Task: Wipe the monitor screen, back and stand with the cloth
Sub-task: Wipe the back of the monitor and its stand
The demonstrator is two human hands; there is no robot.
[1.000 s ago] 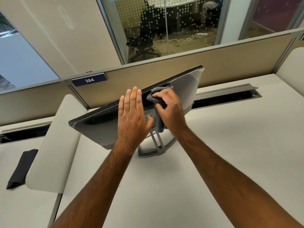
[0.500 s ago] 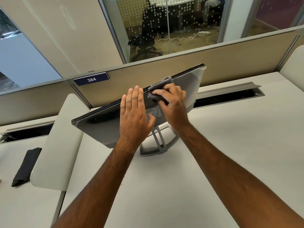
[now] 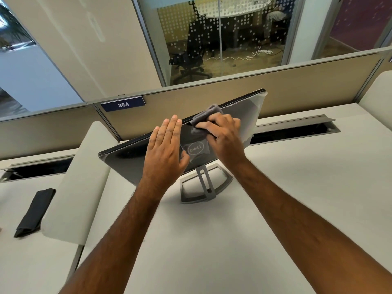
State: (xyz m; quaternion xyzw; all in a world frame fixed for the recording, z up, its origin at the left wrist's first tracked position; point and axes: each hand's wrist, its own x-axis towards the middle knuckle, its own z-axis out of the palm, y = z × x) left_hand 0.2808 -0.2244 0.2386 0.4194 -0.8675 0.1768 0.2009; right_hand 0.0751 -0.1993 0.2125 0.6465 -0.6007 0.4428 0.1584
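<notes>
Head view: Dell monitor tilted back-side up on its grey stand, mid-counter, top edge just short of the beige partition. Left hand flat on the back panel, fingers straight and reaching the top edge; right hand curled around the grey cloth, pressing it at that same edge. Bare counter open to the right; white divider close on the left, folded dark cloth beyond it.
</notes>
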